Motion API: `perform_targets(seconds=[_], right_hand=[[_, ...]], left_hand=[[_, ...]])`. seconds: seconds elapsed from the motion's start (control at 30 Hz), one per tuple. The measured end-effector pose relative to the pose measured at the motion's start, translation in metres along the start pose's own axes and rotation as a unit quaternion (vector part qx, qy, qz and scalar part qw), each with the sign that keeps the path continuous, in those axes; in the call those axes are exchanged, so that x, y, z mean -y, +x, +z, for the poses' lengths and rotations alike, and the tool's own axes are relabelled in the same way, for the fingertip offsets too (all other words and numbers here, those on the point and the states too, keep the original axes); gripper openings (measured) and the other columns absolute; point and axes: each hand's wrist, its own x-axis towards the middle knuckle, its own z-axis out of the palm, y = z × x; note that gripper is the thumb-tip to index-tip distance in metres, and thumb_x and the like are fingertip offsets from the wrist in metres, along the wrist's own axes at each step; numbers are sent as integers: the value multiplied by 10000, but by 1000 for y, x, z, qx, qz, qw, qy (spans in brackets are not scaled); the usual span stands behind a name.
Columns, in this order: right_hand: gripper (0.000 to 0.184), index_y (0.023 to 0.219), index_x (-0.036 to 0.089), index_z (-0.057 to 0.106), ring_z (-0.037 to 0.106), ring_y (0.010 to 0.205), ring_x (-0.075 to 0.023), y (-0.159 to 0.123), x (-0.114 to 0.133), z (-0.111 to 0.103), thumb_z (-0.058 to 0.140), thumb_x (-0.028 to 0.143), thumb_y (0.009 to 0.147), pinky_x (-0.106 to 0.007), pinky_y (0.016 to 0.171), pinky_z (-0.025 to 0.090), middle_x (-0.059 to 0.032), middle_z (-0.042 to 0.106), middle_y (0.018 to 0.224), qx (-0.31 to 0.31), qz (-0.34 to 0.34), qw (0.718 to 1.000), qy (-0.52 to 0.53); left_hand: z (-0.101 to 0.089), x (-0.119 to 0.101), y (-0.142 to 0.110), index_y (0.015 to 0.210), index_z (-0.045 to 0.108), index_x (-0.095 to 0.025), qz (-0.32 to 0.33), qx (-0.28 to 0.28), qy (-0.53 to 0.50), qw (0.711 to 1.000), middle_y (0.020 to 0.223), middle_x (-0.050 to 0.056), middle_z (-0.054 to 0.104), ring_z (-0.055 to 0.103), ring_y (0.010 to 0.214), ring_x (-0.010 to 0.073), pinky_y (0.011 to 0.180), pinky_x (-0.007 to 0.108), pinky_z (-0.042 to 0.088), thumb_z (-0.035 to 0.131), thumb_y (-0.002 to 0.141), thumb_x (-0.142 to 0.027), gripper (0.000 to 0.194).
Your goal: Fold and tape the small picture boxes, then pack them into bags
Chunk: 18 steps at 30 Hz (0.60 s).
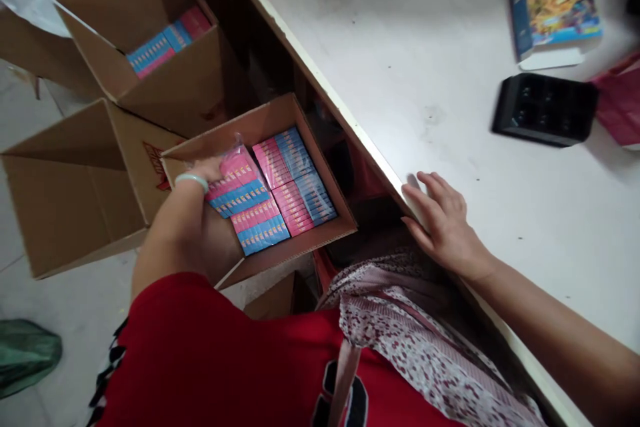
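Observation:
My left hand (206, 170), with a pale green bangle on the wrist, reaches down into an open cardboard box (330, 233) beside the table. Its fingers are closed on a plastic-wrapped pack of pink and blue small boxes (235, 181), lifted a little above the other packs (295, 180) that fill the box. My right hand (443, 220) rests on the edge of the white table (400, 53), fingers stretched flat and apart, holding nothing.
A second open box (165, 90) with the same pink and blue packs stands farther left, and an empty open carton (75, 193) beside it. On the table lie a black moulded tray (545, 109), a colourful printed box (555, 10) and something red (620, 103). A green bag (25, 353) lies on the floor.

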Motion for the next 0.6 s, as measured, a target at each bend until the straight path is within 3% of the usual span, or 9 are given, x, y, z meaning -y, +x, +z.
perform_targets(seconds=[0.07,0.13,0.17,0.3,0.43,0.6], right_hand=[[777,1625,392,137,339,1493,-392,0,1,-1,552,282,977,-620,1148,346,-88,307,1652,6,4,1000,1],[773,1621,384,147,349,1488,-388,1,2,-2,554,269,974,-619,1149,347,-96,330,1637,12,6,1000,1],[767,1619,379,154,356,1484,-387,1,2,-3,554,267,974,-619,1150,346,-101,346,1626,14,6,1000,0],[751,1612,349,185,370,1472,-387,1,2,-5,560,265,967,-610,1159,342,-113,377,1601,21,7,1000,-8],[741,1604,337,207,373,1469,-390,1,3,-6,564,272,957,-600,1164,349,-116,371,1599,29,9,999,-16],[718,1597,339,208,392,1463,-382,2,5,-9,545,275,967,-597,1153,361,-121,413,1577,44,18,999,-17]], left_hand=[[22,-5,-11,1516,409,-64,-25,-24,5,999,1544,226,457,455,1417,393,1195,521,355,666,749,-208,821],[43,-11,-22,1591,195,-36,-38,-71,6,997,1661,240,214,226,1540,393,1256,580,192,575,851,-249,859],[50,-14,-27,1601,156,-51,-35,-94,3,995,1674,229,175,175,1555,385,1262,597,143,533,892,-281,835],[63,-27,-30,1553,316,-103,-15,-142,-20,990,1538,232,412,343,1454,402,1221,588,243,500,942,-459,731],[62,-35,-21,1491,421,-124,-14,-162,-7,987,1432,217,495,418,1369,397,1162,558,322,451,962,-506,654],[60,-25,15,1441,483,-100,-28,-111,-6,993,1394,229,521,443,1334,384,1150,534,317,306,1006,-484,606]])
